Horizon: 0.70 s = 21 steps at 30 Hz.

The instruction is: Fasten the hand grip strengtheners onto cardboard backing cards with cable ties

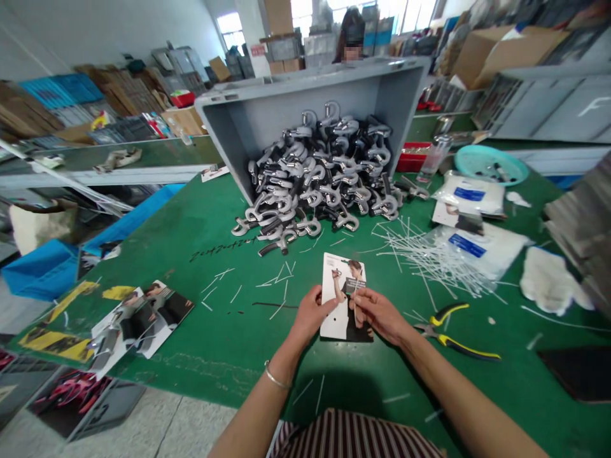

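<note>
My left hand (312, 315) grips the left edge of a printed cardboard backing card (334, 327), thumb on its face. The card is tilted up over the green table, with a photo and small holes. At the card's right side, the thumb and fingers of my right hand (377, 313) are pinched together in front of it; what is between them is too small to make out. To the right lie yellow-and-black cutting pliers (442, 331) and a spread of white cable ties (429, 257). Beyond the card is a heap of grey-and-black hand grip exercisers (324, 178).
A grey crate (305, 83) lies tipped on its side around the heap. More printed cards (157, 318) are at the left edge. Bags of cable ties (470, 194), a turquoise basin (491, 162) and a white glove (548, 280) are on the right. A person (352, 38) is behind the crate.
</note>
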Available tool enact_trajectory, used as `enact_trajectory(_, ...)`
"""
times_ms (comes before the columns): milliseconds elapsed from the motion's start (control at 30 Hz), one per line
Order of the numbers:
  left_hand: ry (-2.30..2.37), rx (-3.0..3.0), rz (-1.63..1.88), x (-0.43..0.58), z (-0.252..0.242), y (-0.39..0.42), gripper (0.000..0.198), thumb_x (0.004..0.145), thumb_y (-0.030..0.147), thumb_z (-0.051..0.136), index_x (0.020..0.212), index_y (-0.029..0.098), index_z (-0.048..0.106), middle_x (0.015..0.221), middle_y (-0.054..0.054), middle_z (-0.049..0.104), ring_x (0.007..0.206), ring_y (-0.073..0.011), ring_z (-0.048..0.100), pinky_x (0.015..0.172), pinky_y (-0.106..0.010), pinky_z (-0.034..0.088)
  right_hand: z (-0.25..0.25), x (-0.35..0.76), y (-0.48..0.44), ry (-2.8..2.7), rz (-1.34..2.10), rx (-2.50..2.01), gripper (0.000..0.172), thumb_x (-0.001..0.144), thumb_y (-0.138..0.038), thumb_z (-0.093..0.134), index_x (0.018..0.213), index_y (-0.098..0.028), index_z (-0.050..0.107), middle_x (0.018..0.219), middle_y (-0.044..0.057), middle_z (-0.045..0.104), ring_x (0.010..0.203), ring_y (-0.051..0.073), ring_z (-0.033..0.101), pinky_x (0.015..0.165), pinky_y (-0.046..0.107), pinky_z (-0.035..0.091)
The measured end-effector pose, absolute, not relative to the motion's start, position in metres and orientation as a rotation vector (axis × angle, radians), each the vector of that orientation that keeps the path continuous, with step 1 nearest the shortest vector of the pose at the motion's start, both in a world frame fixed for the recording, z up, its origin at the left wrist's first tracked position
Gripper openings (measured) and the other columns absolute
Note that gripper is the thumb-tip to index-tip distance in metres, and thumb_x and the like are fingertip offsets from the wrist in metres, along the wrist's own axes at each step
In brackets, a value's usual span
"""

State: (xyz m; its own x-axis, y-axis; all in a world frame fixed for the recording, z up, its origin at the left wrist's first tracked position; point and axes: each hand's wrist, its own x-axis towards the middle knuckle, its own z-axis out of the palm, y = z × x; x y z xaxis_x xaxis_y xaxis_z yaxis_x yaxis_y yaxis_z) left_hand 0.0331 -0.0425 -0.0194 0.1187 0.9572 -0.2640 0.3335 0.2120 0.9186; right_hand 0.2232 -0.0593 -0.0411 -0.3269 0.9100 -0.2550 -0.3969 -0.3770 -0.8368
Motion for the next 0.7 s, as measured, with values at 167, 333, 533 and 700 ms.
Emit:
enact_trajectory(167,1.222,1.046,0.892,0.052,-0.022,-0.061,0.047,0.076,0.041,0.072,0.114,0.015,0.060,0.093,-0.005,0.071,0.074,-0.0164,0.063,0.067,-0.025,0.048,-0.030,0.236,-0.073,-0.828,1.874,-0.888,0.028,0.083,-0.042,0.072,0.089,-0.019,0.056,0.071,-0.002,0.060,0.050,0.008,0.053,0.051,0.025,0.051)
enact_trajectory(333,1.176,0.927,0.920,0.043,-0.012,-0.073,0.044,0.076,0.038,0.073,0.113,0.017,0.061,0.090,-0.003,0.071,0.066,-0.0136,0.061,0.063,-0.023,0.048,-0.015,0.235,-0.084,-0.807,1.926,-0.853,0.025,0.085,-0.039,0.071,0.088,-0.019,0.057,0.072,-0.002,0.063,0.047,0.008,0.052,0.047,0.023,0.049)
enact_trajectory(533,1.160,0.657,0.907,0.038,0.008,-0.082,0.053,0.070,0.031,0.077,0.117,0.013,0.061,0.087,-0.006,0.073,0.064,-0.0151,0.063,0.058,-0.023,0.047,0.003,0.239,-0.073,-0.871,1.600,-0.990,0.019,0.089,-0.035,0.066,0.087,-0.019,0.057,0.069,-0.001,0.065,0.055,0.011,0.061,0.058,0.026,0.053)
enact_trajectory(700,1.212,0.579,0.804,0.029,0.010,-0.087,0.052,0.064,0.023,0.075,0.113,0.008,0.065,0.079,-0.007,0.073,0.054,-0.0128,0.059,0.050,-0.020,0.040,0.003,0.228,-0.068,-1.174,1.262,-1.171,0.017,0.094,-0.038,0.059,0.095,-0.022,0.053,0.079,0.003,0.072,0.065,0.018,0.069,0.065,0.032,0.056)
